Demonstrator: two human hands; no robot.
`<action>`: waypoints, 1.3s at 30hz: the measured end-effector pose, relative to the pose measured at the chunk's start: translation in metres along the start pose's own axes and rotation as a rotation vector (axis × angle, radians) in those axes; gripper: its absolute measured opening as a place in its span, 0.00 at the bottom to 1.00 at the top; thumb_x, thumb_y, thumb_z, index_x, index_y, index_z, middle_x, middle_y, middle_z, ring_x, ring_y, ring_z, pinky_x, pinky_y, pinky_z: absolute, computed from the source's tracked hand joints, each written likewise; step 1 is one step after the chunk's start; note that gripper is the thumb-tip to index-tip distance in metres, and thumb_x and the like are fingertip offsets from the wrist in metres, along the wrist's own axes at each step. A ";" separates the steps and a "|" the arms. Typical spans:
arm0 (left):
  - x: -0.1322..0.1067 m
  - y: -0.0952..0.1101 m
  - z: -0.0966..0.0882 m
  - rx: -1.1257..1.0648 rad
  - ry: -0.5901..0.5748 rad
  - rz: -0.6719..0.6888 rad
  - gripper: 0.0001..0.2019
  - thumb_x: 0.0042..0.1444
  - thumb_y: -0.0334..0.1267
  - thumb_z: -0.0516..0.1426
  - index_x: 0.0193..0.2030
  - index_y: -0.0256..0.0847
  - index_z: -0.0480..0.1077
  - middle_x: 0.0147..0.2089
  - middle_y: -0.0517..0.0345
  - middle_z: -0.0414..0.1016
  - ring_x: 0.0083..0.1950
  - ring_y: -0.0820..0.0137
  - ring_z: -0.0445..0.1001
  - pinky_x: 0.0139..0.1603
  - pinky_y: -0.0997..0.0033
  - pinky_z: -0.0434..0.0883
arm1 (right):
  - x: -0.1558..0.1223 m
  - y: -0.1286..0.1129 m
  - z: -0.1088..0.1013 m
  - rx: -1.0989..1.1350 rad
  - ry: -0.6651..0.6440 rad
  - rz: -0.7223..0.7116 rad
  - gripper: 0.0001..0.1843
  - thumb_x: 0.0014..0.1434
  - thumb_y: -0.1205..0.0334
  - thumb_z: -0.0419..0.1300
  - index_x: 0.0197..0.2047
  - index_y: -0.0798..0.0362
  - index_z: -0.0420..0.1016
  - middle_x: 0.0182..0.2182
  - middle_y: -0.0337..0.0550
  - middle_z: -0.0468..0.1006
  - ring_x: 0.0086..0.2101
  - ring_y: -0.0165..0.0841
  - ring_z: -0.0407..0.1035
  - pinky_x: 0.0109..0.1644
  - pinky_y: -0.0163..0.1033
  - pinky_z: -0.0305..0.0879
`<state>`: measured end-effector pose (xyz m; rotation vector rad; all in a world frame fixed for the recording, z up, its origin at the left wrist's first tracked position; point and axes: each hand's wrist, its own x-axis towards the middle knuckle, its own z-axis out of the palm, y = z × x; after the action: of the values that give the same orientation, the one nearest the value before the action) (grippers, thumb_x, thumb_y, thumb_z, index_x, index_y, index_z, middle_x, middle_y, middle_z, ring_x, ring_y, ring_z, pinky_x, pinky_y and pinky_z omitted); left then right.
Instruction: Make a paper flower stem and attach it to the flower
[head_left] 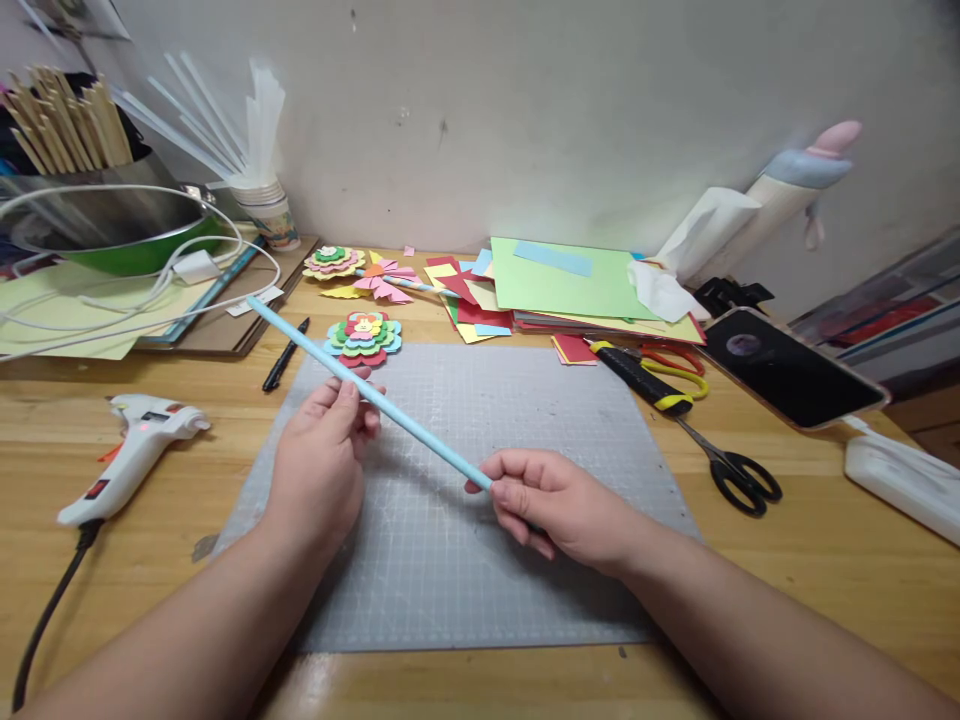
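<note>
A thin light blue stick, which looks wrapped in paper, slants above the grey cutting mat. My left hand pinches it near its middle, thumb on top. Its lower right end sits between the thumb and fingers of my right hand. The stick's far end points up and left, free of both hands. Just beyond my left hand lies a layered paper flower in red, green, yellow and blue at the mat's back edge.
On the left are a white glue gun with a black cord and a black pen. Coloured paper is stacked at the back. To the right lie a utility knife, scissors and a phone.
</note>
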<state>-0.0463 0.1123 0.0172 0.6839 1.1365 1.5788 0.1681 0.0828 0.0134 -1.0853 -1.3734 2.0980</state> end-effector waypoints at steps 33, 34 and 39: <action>0.005 0.012 -0.001 0.019 0.015 -0.070 0.13 0.54 0.45 0.59 0.37 0.37 0.76 0.37 0.55 0.77 0.27 0.78 0.66 0.27 0.79 0.66 | -0.002 -0.011 -0.026 -0.974 0.452 -0.236 0.12 0.65 0.58 0.51 0.40 0.50 0.75 0.37 0.46 0.77 0.38 0.38 0.68 0.41 0.42 0.60; 0.006 0.013 -0.001 0.018 0.018 -0.078 0.12 0.56 0.45 0.58 0.36 0.36 0.76 0.37 0.54 0.77 0.26 0.79 0.65 0.27 0.80 0.66 | -0.003 -0.011 -0.026 -0.975 0.453 -0.227 0.12 0.65 0.58 0.51 0.40 0.51 0.75 0.37 0.45 0.77 0.38 0.38 0.68 0.40 0.42 0.60; 0.005 0.015 0.002 -0.008 0.030 -0.098 0.13 0.60 0.42 0.54 0.36 0.37 0.76 0.37 0.54 0.77 0.27 0.79 0.66 0.28 0.81 0.68 | -0.007 -0.015 -0.018 -0.924 0.401 -0.237 0.10 0.64 0.60 0.51 0.39 0.51 0.73 0.35 0.42 0.76 0.36 0.35 0.68 0.38 0.39 0.59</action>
<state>-0.0526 0.1175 0.0310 0.5923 1.1672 1.5141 0.1850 0.0951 0.0256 -1.4547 -2.1564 0.9539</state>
